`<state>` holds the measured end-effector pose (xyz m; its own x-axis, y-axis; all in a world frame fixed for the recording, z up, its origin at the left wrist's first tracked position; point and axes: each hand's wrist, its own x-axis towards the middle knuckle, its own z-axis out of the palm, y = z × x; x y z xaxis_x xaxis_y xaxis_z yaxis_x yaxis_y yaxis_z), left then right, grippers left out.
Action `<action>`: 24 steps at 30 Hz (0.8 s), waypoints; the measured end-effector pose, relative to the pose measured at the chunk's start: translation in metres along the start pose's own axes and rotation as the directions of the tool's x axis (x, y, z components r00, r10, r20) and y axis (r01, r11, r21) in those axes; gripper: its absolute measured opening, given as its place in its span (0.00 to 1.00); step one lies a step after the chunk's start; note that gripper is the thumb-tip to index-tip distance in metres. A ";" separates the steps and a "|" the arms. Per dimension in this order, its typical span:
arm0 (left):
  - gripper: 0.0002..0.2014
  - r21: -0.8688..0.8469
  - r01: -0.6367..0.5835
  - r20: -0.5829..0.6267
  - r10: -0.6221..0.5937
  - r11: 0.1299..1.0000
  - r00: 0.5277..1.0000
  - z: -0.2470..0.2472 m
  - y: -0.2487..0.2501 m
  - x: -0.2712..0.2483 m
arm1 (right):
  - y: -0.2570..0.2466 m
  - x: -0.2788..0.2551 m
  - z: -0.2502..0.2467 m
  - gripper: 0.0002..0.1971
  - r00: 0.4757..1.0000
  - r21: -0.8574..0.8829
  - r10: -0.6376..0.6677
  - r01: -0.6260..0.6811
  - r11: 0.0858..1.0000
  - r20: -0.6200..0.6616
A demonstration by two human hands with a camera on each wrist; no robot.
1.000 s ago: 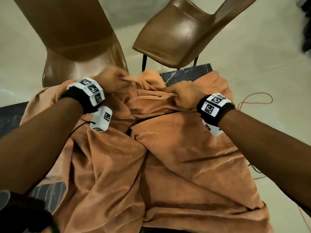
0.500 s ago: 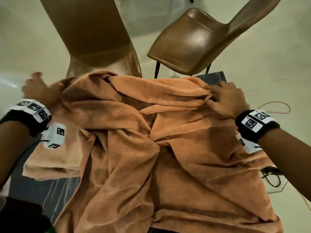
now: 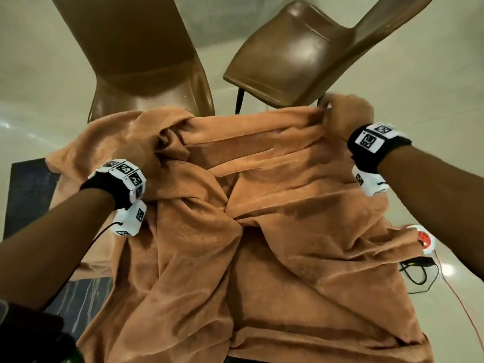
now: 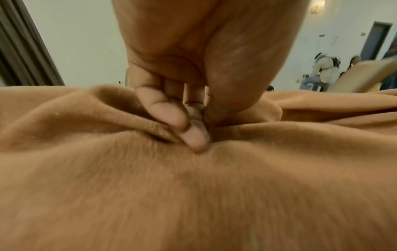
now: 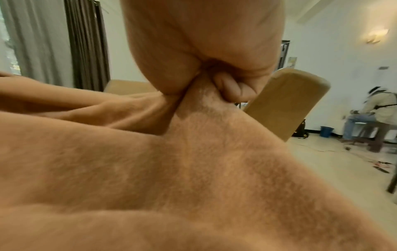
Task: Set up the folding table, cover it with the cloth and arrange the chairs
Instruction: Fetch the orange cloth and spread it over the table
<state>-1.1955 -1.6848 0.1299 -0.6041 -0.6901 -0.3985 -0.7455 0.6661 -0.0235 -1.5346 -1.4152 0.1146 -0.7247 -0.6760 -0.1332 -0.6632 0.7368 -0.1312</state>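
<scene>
An orange-brown cloth [image 3: 288, 244] lies rumpled over the dark marbled folding table [image 3: 28, 189], which shows only at the left. My left hand [image 3: 141, 155] pinches a bunched fold near the cloth's far middle; the left wrist view shows its fingers [image 4: 171, 117] and thumb closed on the cloth [image 4: 193, 195]. My right hand [image 3: 345, 113] grips the cloth's far right edge, the cloth [image 5: 193, 169] clamped between thumb and curled fingers [image 5: 234, 88]. Two brown chairs stand beyond the table: one chair [image 3: 146, 56] at the left, another chair [image 3: 301, 53] at the right.
On the pale floor at the right lie a red and white round object [image 3: 424, 238], black cables [image 3: 416, 268] and a red wire [image 3: 461, 302]. A seated person [image 5: 373, 108] is far off at the right, near a blue bucket [image 5: 326, 131].
My left hand came in from the cloth's far left corner to its middle fold. My right hand carried the far edge outward to the right, drawing the cloth wider over the table.
</scene>
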 end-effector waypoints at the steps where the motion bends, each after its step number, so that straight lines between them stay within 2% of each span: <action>1: 0.18 0.020 -0.008 0.001 0.008 1.000 1.000 -0.006 -0.002 -0.001 | 0.005 0.009 -0.004 0.13 0.996 0.034 0.042 -0.040 0.999 -0.077; 3: 0.23 -0.024 -0.018 -0.075 0.017 1.000 0.997 -0.023 -0.007 0.000 | 0.012 0.025 -0.008 0.13 0.986 0.084 0.105 -0.094 0.992 -0.132; 6: 0.16 -0.142 0.128 -0.220 -0.157 0.982 0.963 -0.051 -0.028 0.005 | 0.012 0.035 -0.003 0.18 0.980 0.199 0.150 -0.122 0.972 -0.129; 7: 0.16 -0.173 0.197 -0.240 -0.236 0.965 0.942 -0.054 -0.037 0.005 | 0.011 0.033 0.002 0.22 0.986 0.257 0.130 -0.100 0.961 -0.105; 9: 0.20 -0.200 0.259 -0.204 -0.298 0.945 0.932 -0.053 -0.044 -0.001 | 0.008 0.021 0.013 0.29 0.996 0.307 0.062 -0.039 0.951 -0.064; 11: 0.24 -0.146 0.195 -0.137 -0.215 0.970 0.967 -0.041 -0.032 -0.021 | 0.006 -0.003 0.023 0.30 0.999 0.251 -0.035 0.037 0.967 -0.016; 13: 0.30 -0.121 0.039 -0.070 -0.048 0.992 0.996 -0.015 -0.011 -0.052 | 0.001 -0.044 0.031 0.29 0.985 0.187 -0.161 0.145 0.972 0.069; 15: 0.36 -0.099 -0.116 0.008 0.117 0.988 0.993 0.018 0.015 -0.099 | -0.004 -0.098 0.038 0.31 0.955 0.198 -0.263 0.233 0.952 0.137; 16: 0.39 -0.070 -0.160 0.025 0.162 0.985 0.986 0.038 0.026 -0.121 | -0.006 -0.127 0.041 0.33 0.940 0.202 -0.307 0.275 0.940 0.149; 17: 0.41 -0.052 -0.166 0.039 0.168 0.985 0.985 0.055 0.036 -0.147 | -0.007 -0.158 0.043 0.35 0.924 0.215 -0.339 0.300 0.930 0.177; 20: 0.47 0.004 -0.084 0.064 0.083 0.996 0.994 0.090 0.072 -0.221 | -0.014 -0.242 0.048 0.34 0.867 0.247 -0.447 0.394 0.885 0.218; 23: 0.55 -0.065 0.019 0.061 -0.015 0.998 0.998 0.107 0.074 -0.250 | -0.032 -0.284 0.055 0.30 0.794 0.308 -0.565 0.492 0.814 0.225; 24: 0.57 -0.071 0.058 0.069 -0.053 0.996 0.996 0.114 0.070 -0.262 | -0.036 -0.301 0.057 0.30 0.752 0.303 -0.608 0.535 0.789 0.256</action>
<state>-1.0572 -1.4256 0.1276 -0.5427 -0.7036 -0.4588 -0.7974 0.6032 0.0182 -1.2813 -1.2387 0.1035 -0.0938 -0.9579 -0.2715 -0.8539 0.2176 -0.4728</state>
